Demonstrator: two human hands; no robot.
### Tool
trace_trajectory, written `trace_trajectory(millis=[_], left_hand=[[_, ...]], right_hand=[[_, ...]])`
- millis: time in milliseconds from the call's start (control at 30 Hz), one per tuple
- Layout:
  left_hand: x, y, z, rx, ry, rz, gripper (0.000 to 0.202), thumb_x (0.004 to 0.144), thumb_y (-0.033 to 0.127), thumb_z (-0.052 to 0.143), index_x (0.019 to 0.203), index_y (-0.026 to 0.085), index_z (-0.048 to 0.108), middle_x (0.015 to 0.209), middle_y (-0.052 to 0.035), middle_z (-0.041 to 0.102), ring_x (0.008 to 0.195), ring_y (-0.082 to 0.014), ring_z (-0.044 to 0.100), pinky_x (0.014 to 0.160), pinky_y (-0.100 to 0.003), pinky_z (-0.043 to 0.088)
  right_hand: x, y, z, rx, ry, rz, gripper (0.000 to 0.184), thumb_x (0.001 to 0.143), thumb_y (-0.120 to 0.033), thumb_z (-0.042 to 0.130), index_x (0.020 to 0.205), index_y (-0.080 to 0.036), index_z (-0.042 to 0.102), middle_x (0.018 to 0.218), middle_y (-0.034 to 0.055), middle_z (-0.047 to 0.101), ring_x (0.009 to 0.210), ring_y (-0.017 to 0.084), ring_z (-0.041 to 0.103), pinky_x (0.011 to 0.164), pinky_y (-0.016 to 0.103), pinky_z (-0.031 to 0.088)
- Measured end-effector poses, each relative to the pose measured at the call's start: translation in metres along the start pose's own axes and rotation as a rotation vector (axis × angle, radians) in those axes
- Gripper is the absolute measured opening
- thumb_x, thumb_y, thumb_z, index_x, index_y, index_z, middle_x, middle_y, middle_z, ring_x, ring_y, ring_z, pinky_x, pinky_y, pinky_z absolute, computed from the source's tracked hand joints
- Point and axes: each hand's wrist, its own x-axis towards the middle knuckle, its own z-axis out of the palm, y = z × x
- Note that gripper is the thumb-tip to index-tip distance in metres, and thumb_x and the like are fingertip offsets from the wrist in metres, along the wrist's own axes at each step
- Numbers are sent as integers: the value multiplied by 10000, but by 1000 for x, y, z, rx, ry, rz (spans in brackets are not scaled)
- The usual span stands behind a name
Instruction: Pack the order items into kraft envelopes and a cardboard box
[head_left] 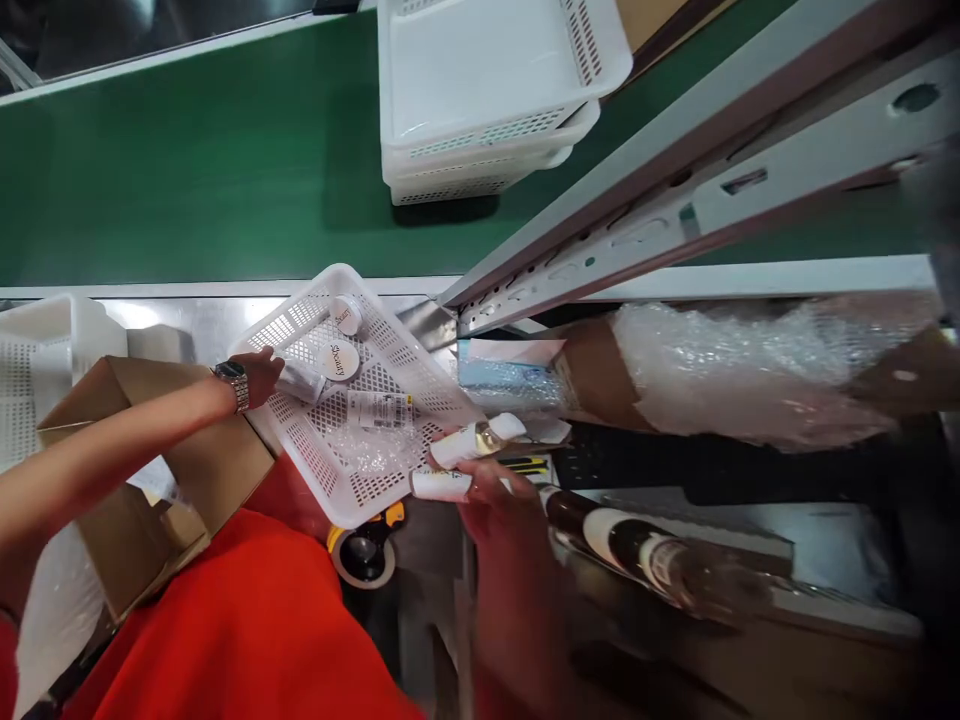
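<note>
My left hand (261, 378), with a metal watch on its wrist, reaches over the left rim of a white perforated plastic basket (442, 395). Its fingers close on the end of a clear cylindrical container (301, 382). Inside the basket lie two round white-lidded jars (340, 361), a packet with a printed label (380, 409) and crumpled bubble wrap (375, 448). At the basket's lower right corner, my right hand (491, 484) is closed around two small white bottles; the upper bottle (456, 447) has a gold collar, and the lower bottle (441, 486) is partly hidden by fingers.
An open cardboard box (225, 465) stands at the left. A tape dispenser (364, 555) lies below the basket. Stacked white baskets (487, 150) sit on the green conveyor (187, 180). A metal post (600, 220) slants across the right, above bubble wrap (720, 370) and dark bottles (630, 540).
</note>
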Motion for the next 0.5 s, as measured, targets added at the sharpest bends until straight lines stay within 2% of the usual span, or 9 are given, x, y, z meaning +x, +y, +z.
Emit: trace_trajectory(millis=[100,233,400,500], left_hand=[[-23,-6,-4,-16,-1,-13,502,1016,309,660,1496,161,665,1513,-206,670,1211,-355,756,1003,-419,603],[-56,-20,-12,-60,35,-77,526,1023,341,645,1532,212,663,1505,-158,711,1262,-338,756,1027,-386,600],[-82,-39,-12,-139,54,-94,550,1032,390,594,1539,193,669,1445,-163,755,1168,-329,791,1020,-408,611],[-90,-45,-8,-140,64,-91,529,1041,397,572,1524,208,675,1451,-155,756,1156,-321,793,1013,-411,611]], right_hand=[[-13,-5,25,352,59,253,360,913,-645,719,833,-296,767,1121,122,842,1152,377,788,1012,621,655],[-32,-15,64,531,96,513,348,834,-640,831,830,-295,778,1203,102,831,1206,362,761,1024,574,663],[-49,-19,114,840,171,782,367,667,-520,1020,756,-243,797,915,31,826,1008,284,785,984,486,680],[-48,-13,140,944,201,917,377,622,-436,1060,771,-219,791,890,17,822,899,231,777,926,423,690]])
